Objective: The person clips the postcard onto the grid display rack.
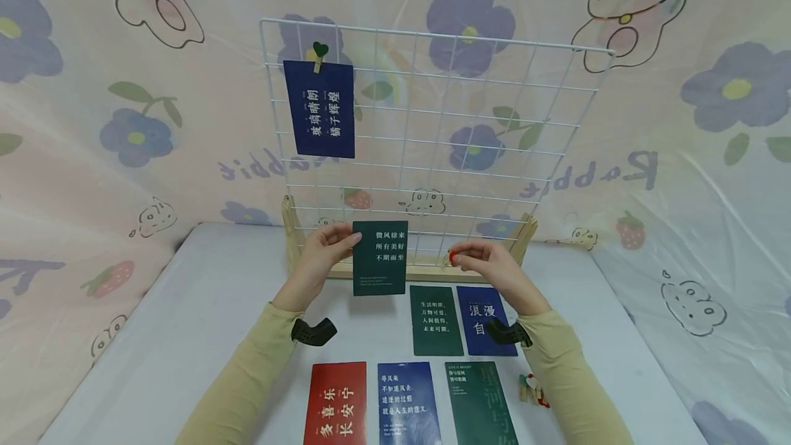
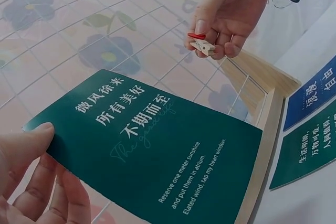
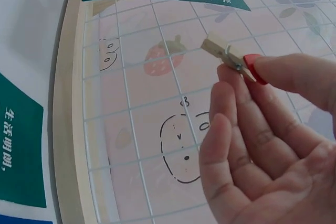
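While a white wire grid (image 1: 432, 143) fills the middle of the head view, standing on the bench (image 1: 198, 307), a blue card (image 1: 319, 110) hangs clipped in its upper left. Lower, at center, the left hand (image 1: 318, 256) pinches a green card (image 1: 380, 257) by its left edge against the grid. Just right, the right hand (image 1: 488, 266) has its fingers (image 3: 294, 74) closed on a small wooden clip (image 3: 231, 59) with a red tip.

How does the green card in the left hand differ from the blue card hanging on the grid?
The green card is held by the left hand, unclipped; the blue card hangs from a green-heart clip. Green's text reads upright, blue's sideways. Green sits low by the wooden base, blue top-left. Both carry white Chinese text.
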Motion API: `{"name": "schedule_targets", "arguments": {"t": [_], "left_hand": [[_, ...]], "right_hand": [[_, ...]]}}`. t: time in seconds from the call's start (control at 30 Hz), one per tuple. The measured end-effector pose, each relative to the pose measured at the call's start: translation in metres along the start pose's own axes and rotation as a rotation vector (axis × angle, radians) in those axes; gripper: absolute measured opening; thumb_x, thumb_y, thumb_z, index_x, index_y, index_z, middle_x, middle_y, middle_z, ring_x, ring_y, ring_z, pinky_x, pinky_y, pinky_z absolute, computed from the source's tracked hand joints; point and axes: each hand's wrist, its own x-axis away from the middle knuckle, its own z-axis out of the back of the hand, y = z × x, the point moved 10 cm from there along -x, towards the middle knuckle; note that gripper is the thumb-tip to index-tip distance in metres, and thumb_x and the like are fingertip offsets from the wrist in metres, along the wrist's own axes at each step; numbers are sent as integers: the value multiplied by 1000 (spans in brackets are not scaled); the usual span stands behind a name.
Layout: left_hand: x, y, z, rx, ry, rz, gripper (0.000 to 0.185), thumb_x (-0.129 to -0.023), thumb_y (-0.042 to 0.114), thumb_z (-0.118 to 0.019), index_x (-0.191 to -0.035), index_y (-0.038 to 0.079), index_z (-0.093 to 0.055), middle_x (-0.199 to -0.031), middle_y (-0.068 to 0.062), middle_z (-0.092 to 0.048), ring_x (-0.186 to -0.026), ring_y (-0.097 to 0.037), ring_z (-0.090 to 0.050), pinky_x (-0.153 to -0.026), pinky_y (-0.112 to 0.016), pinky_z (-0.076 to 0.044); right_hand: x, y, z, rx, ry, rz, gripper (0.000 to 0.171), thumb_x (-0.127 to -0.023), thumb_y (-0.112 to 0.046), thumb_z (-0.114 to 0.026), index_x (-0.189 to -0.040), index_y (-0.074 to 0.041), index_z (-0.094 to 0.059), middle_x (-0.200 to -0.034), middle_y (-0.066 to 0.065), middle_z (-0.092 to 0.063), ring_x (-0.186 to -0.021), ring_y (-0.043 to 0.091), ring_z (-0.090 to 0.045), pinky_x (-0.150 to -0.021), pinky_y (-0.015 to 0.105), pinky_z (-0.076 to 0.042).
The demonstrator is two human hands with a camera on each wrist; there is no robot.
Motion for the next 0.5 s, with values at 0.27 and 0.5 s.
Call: {"name": "schedule_targets", "arguments": {"t": [0.27,0.5], "left_hand": [[-3,5,-3,-7,-3,-12,35,-89,17,-70,-118,1,-59,-108,-10,-62,-95,-19,-60,-88,-31,-52],[-4,12,-6,24,-14,-38,33,-89,15,-70,-117,1,-58,-106,-9,-62,-95,-19,-59,-89,-31,-52]], "right_hand": [[-6,-6,-2,-18,23,-6,31,-92,-18,-66,-114,4,-62,-104,14,-66,-101,38,-57,-84,31,-51],[-8,-11,-3,-27,23,5,28,-92,-17,-66,-112,2,-63,-104,18,-65,-103,43,-55,-84,32,-51]]}}
